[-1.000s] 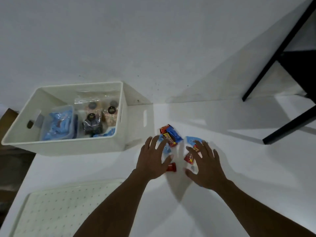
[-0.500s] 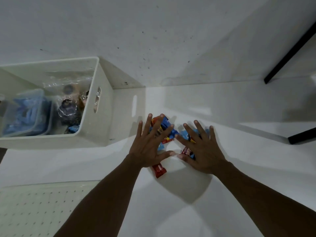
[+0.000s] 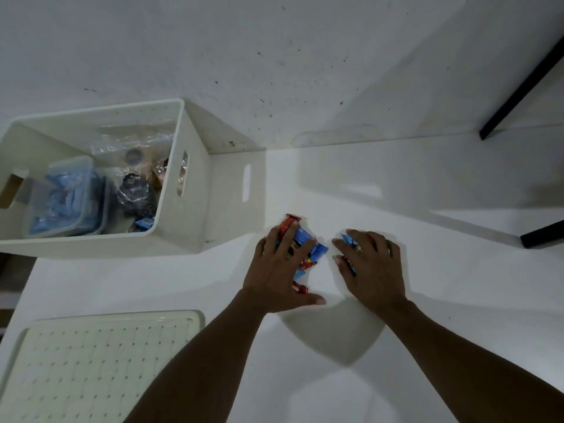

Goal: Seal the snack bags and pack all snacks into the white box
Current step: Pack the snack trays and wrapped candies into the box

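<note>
Fingers of the left hand (image 3: 276, 274) are spread and curled down over a small heap of red and blue snack packets (image 3: 308, 250), pressing on them with the palm low and the thumb stretched out toward the right along the white table (image 3: 457, 300). Just beside it, the right hand (image 3: 370, 270) lies palm down with its fingers bent over a second, smaller cluster of packets (image 3: 348, 241), most of which it hides; whether either hand has truly gripped a packet cannot be told. Both forearms reach in from the near edge. To the left of the hands stands the white box (image 3: 189, 209), against the wall, open at the top, holding a clear tub of blue wrapped snacks (image 3: 65, 199) and sealed clear bags (image 3: 134, 184). A white perforated lid (image 3: 91, 361) lies at the near left corner. Black frame legs (image 3: 525, 83) cross the far right.
</note>
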Motion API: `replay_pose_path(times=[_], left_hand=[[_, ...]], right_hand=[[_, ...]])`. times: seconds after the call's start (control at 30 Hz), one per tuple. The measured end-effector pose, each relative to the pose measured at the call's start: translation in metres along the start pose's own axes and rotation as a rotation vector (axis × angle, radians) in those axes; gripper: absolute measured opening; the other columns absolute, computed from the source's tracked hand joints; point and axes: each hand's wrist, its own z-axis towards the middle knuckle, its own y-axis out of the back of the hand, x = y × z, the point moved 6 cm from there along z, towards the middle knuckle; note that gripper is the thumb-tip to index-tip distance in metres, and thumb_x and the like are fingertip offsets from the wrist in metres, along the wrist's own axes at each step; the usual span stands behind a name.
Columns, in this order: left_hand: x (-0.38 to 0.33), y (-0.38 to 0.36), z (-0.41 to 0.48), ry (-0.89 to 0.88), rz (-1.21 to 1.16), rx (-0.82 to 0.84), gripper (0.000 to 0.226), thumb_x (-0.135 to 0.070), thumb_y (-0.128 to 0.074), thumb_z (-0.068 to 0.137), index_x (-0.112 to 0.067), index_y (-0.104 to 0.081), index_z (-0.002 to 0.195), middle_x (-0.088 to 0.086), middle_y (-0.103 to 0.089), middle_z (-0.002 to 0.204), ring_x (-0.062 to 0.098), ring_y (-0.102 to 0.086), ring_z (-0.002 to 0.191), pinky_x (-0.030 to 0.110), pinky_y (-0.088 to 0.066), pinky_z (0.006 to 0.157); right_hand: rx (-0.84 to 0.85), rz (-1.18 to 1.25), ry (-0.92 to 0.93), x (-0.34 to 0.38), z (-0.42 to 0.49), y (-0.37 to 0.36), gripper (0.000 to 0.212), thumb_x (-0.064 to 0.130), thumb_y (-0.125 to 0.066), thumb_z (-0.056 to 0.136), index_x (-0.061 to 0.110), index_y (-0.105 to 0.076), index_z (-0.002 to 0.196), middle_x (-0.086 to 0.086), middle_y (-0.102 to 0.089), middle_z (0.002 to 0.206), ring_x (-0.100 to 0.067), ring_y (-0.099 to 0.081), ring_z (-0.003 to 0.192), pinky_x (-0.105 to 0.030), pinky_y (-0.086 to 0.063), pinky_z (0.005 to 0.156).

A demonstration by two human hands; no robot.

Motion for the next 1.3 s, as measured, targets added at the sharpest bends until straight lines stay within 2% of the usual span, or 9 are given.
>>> replay_pose_path(times=[0.17, 0.37, 0.43, 0.5, 0.63, 0.73, 0.9, 1.17, 1.3], left_hand=[[-0.004, -0.001, -0.011, 0.049, 0.040, -0.160, 0.091, -0.094, -0.039, 0.066, -0.036, -0.049, 0.135, 0.011, -0.034, 0.156, 0.040, -0.042, 0.130, 0.055, -0.040, 0.102], [-0.006, 0.006, 0.003, -0.068, 0.148, -0.143, 0.091, -0.097, -0.032, 0.067, -0.040, -0.049, 0.135, 0.013, -0.005, 0.165, 0.043, 0.002, 0.150, 0.068, -0.006, 0.115], [-0.004, -0.004, 0.006, -0.081, 0.121, -0.067, 0.091, -0.094, -0.030, 0.071, -0.038, -0.040, 0.142, 0.012, 0.000, 0.166, 0.039, 0.008, 0.151, 0.063, -0.011, 0.118], [-0.004, -0.010, 0.005, -0.060, 0.114, -0.054, 0.087, -0.091, -0.029, 0.076, -0.037, -0.037, 0.145, 0.013, -0.008, 0.165, 0.040, -0.006, 0.151, 0.058, -0.024, 0.117], [-0.013, -0.009, -0.003, -0.100, 0.169, -0.188, 0.068, -0.076, -0.030, 0.088, -0.038, -0.045, 0.141, 0.017, -0.040, 0.153, 0.037, -0.054, 0.116, 0.047, -0.053, 0.086], [-0.015, -0.004, -0.004, -0.146, 0.190, -0.264, 0.054, -0.064, -0.054, 0.086, -0.035, -0.060, 0.130, 0.014, -0.060, 0.136, 0.031, -0.061, 0.091, 0.038, -0.057, 0.062], [-0.012, 0.005, -0.008, -0.148, 0.137, -0.301, 0.040, -0.051, -0.070, 0.081, -0.034, -0.070, 0.117, 0.004, -0.072, 0.114, 0.025, -0.063, 0.081, 0.027, -0.047, 0.043], [0.019, 0.037, -0.040, 0.101, -0.072, -0.328, 0.038, -0.049, -0.046, 0.091, -0.034, -0.071, 0.114, -0.012, -0.073, 0.093, 0.017, -0.061, 0.072, 0.019, -0.034, 0.043], [0.037, 0.059, -0.050, 0.205, -0.174, -0.274, 0.037, -0.054, -0.049, 0.093, -0.039, -0.065, 0.122, -0.012, -0.072, 0.104, 0.017, -0.063, 0.090, 0.027, -0.047, 0.059]], right_hand=[[-0.146, 0.012, 0.033, 0.002, -0.008, 0.008, 0.030, 0.037, -0.055, 0.093, 0.025, -0.069, 0.116, -0.005, -0.068, 0.119, -0.030, -0.060, 0.100, -0.039, -0.046, 0.073], [-0.189, 0.023, 0.068, 0.002, -0.011, 0.009, 0.029, 0.035, -0.057, 0.092, 0.024, -0.072, 0.114, -0.005, -0.070, 0.113, -0.030, -0.061, 0.093, -0.036, -0.045, 0.068], [-0.192, 0.022, 0.082, 0.002, -0.012, 0.007, 0.030, 0.036, -0.056, 0.092, 0.023, -0.072, 0.114, -0.006, -0.070, 0.111, -0.029, -0.061, 0.092, -0.036, -0.046, 0.068], [-0.186, 0.017, 0.091, 0.001, -0.012, 0.006, 0.031, 0.036, -0.055, 0.092, 0.023, -0.072, 0.114, -0.007, -0.071, 0.110, -0.029, -0.061, 0.092, -0.035, -0.046, 0.069], [-0.182, 0.048, 0.111, 0.002, -0.015, 0.010, 0.030, 0.035, -0.055, 0.092, 0.022, -0.072, 0.113, -0.006, -0.071, 0.104, -0.027, -0.061, 0.086, -0.034, -0.047, 0.065], [-0.194, 0.089, 0.097, 0.003, -0.015, 0.016, 0.031, 0.034, -0.054, 0.092, 0.022, -0.073, 0.112, -0.004, -0.072, 0.099, -0.026, -0.062, 0.082, -0.032, -0.049, 0.061], [-0.140, 0.176, 0.028, 0.005, -0.018, 0.017, 0.029, 0.032, -0.058, 0.089, 0.025, -0.072, 0.114, 0.001, -0.070, 0.096, -0.023, -0.060, 0.080, -0.033, -0.052, 0.058], [-0.113, 0.195, 0.004, 0.030, -0.010, 0.039, 0.027, 0.034, -0.060, 0.088, 0.029, -0.072, 0.111, 0.005, -0.067, 0.093, -0.020, -0.059, 0.076, -0.029, -0.049, 0.054], [-0.119, 0.202, -0.021, 0.058, 0.006, 0.063, 0.027, 0.036, -0.058, 0.088, 0.032, -0.072, 0.111, 0.008, -0.066, 0.092, -0.018, -0.059, 0.074, -0.028, -0.048, 0.054]])
